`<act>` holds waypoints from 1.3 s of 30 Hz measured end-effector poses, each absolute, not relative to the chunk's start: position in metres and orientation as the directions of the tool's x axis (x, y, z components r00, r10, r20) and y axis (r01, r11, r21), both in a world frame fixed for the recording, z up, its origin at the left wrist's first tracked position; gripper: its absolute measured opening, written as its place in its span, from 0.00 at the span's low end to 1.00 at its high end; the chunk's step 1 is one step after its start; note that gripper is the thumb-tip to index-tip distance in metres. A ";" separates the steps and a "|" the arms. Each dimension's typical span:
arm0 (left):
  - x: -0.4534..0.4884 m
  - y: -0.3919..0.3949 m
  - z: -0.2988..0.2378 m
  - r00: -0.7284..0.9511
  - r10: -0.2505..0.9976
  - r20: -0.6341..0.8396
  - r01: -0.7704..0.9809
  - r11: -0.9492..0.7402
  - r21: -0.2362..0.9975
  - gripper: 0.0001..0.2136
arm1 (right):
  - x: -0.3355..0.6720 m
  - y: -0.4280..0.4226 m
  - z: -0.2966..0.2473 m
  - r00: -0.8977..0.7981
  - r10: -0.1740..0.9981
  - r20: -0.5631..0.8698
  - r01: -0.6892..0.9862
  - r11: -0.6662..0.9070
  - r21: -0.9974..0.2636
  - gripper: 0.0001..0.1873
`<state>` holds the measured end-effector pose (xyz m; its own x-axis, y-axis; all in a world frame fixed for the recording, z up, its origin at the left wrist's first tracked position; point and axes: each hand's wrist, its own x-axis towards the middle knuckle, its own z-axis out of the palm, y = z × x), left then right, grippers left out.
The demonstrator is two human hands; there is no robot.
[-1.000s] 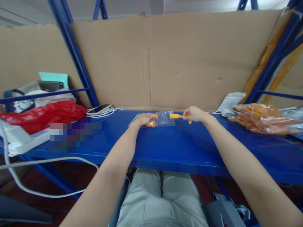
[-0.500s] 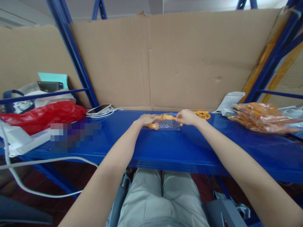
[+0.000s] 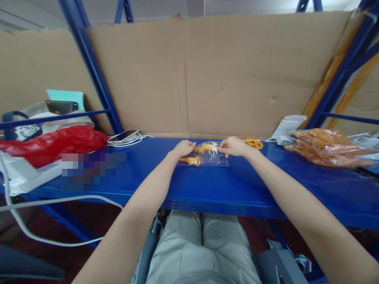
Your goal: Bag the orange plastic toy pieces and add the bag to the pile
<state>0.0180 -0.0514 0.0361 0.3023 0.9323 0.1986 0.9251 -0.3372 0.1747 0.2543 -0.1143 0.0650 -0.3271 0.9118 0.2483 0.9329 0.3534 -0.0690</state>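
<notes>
At the far left of the blue metal shelf [image 3: 213, 185] we note a red plastic bag [image 3: 59, 145], then a phone [image 3: 126, 135] beside a coiled white cable [image 3: 134, 141]. Next is the left hand [image 3: 184, 148], its fingers drawn together, pinching the left end of a clear plastic bag [image 3: 217, 161] that lies flat on the shelf. In the bag, one orange flared piece [image 3: 193, 161] lies along the near side and another orange piece [image 3: 199, 150] just beyond it. To the right, the right hand [image 3: 232, 146] pinches the thin stem of a held orange piece [image 3: 209, 146], flared end leftward, within the bag's outline; how deep, we cannot tell. We judge the step in hand to be insertion; the next move calls for an open bag mouth and a level push. Beyond the right wrist lie loose orange pieces [image 3: 256, 145]; farther right, a film-wrapped orange bundle [image 3: 331, 148].
</notes>
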 end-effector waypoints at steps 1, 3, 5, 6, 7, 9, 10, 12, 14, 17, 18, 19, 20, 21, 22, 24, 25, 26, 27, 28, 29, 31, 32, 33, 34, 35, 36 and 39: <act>0.018 -0.051 0.035 0.296 0.929 0.221 0.926 -0.336 0.172 0.24 | 0.255 -0.114 0.065 -0.338 0.908 0.247 0.925 0.369 -0.091 0.08; 0.017 -0.049 0.033 0.292 0.922 0.255 0.921 -0.342 0.183 0.23 | 0.256 -0.115 0.066 -0.361 0.901 0.242 0.903 0.402 -0.150 0.08; 0.016 -0.047 0.031 0.286 0.919 0.273 0.913 -0.347 0.214 0.23 | 0.258 -0.115 0.067 -0.379 0.896 0.232 0.875 0.429 -0.227 0.07; 0.015 -0.046 0.030 0.280 0.919 0.279 0.909 -0.347 0.231 0.23 | 0.259 -0.116 0.067 -0.384 0.895 0.226 0.861 0.436 -0.263 0.07; 0.015 -0.045 0.030 0.273 0.919 0.283 0.906 -0.345 0.245 0.22 | 0.259 -0.115 0.067 -0.385 0.895 0.225 0.849 0.439 -0.293 0.07; 0.013 -0.044 0.030 0.264 0.920 0.289 0.902 -0.342 0.265 0.22 | 0.261 -0.114 0.066 -0.382 0.895 0.230 0.832 0.441 -0.337 0.06; 0.013 -0.044 0.030 0.261 0.920 0.292 0.900 -0.342 0.271 0.21 | 0.262 -0.113 0.066 -0.381 0.895 0.233 0.825 0.442 -0.351 0.06; 0.012 -0.044 0.030 0.257 0.920 0.295 0.899 -0.340 0.276 0.21 | 0.264 -0.110 0.064 -0.385 0.891 0.240 0.812 0.451 -0.370 0.06; 0.012 -0.045 0.031 0.252 0.920 0.300 0.901 -0.336 0.273 0.20 | 0.267 -0.107 0.063 -0.400 0.880 0.256 0.795 0.472 -0.380 0.06; 0.012 -0.046 0.031 0.252 0.918 0.308 0.907 -0.334 0.256 0.19 | 0.269 -0.103 0.061 -0.423 0.860 0.285 0.767 0.507 -0.394 0.08; 0.012 -0.046 0.031 0.254 0.916 0.312 0.908 -0.337 0.250 0.19 | 0.269 -0.102 0.060 -0.423 0.859 0.289 0.763 0.510 -0.398 0.08; 0.013 -0.047 0.031 0.257 0.913 0.316 0.908 -0.340 0.246 0.19 | 0.268 -0.102 0.060 -0.418 0.861 0.290 0.766 0.506 -0.398 0.09; 0.013 -0.047 0.031 0.258 0.912 0.318 0.908 -0.342 0.243 0.19 | 0.266 -0.103 0.059 -0.409 0.866 0.289 0.776 0.496 -0.389 0.09; 0.012 -0.047 0.031 0.257 0.912 0.321 0.908 -0.342 0.243 0.19 | 0.264 -0.103 0.059 -0.395 0.872 0.289 0.795 0.482 -0.368 0.09; 0.012 -0.047 0.031 0.255 0.911 0.324 0.908 -0.341 0.244 0.19 | 0.261 -0.104 0.058 -0.382 0.877 0.293 0.820 0.468 -0.331 0.09; 0.012 -0.046 0.030 0.250 0.909 0.333 0.904 -0.343 0.255 0.19 | 0.256 -0.106 0.057 -0.359 0.879 0.314 0.873 0.435 -0.220 0.09; 0.012 -0.046 0.029 0.251 0.906 0.340 0.899 -0.349 0.266 0.18 | 0.253 -0.107 0.056 -0.350 0.877 0.329 0.896 0.416 -0.157 0.09; 0.012 -0.045 0.029 0.254 0.902 0.348 0.889 -0.360 0.282 0.18 | 0.250 -0.109 0.056 -0.340 0.876 0.341 0.914 0.394 -0.100 0.09; 0.012 -0.045 0.028 0.259 0.898 0.357 0.877 -0.373 0.302 0.18 | 0.248 -0.110 0.056 -0.332 0.876 0.349 0.927 0.372 -0.053 0.10; 0.013 -0.045 0.028 0.264 0.893 0.364 0.862 -0.388 0.326 0.18 | 0.246 -0.112 0.056 -0.323 0.878 0.354 0.936 0.351 -0.017 0.11; 0.014 -0.045 0.028 0.272 0.887 0.373 0.843 -0.407 0.351 0.18 | 0.244 -0.113 0.056 -0.313 0.881 0.354 0.944 0.331 0.010 0.12; 0.016 -0.046 0.028 0.305 0.866 0.397 0.791 -0.462 0.401 0.17 | 0.241 -0.116 0.057 -0.304 0.890 0.339 0.950 0.309 0.042 0.13; 0.018 -0.046 0.028 0.329 0.849 0.413 0.758 -0.498 0.421 0.17 | 0.239 -0.117 0.057 -0.303 0.895 0.327 0.951 0.304 0.050 0.13; 0.019 -0.046 0.028 0.355 0.831 0.427 0.723 -0.534 0.437 0.16 | 0.238 -0.118 0.057 -0.304 0.899 0.315 0.951 0.303 0.056 0.13; 0.021 -0.046 0.028 0.378 0.815 0.440 0.691 -0.564 0.452 0.16 | 0.237 -0.119 0.057 -0.307 0.902 0.304 0.951 0.304 0.059 0.13; 0.022 -0.046 0.028 0.394 0.802 0.448 0.663 -0.586 0.466 0.16 | 0.236 -0.120 0.057 -0.311 0.903 0.297 0.950 0.306 0.062 0.13; 0.023 -0.046 0.028 0.403 0.795 0.454 0.640 -0.599 0.481 0.15 | 0.236 -0.120 0.057 -0.312 0.904 0.293 0.950 0.307 0.065 0.12; 0.026 -0.047 0.029 0.414 0.775 0.477 0.572 -0.629 0.525 0.14 | 0.235 -0.121 0.057 -0.311 0.907 0.283 0.950 0.306 0.065 0.12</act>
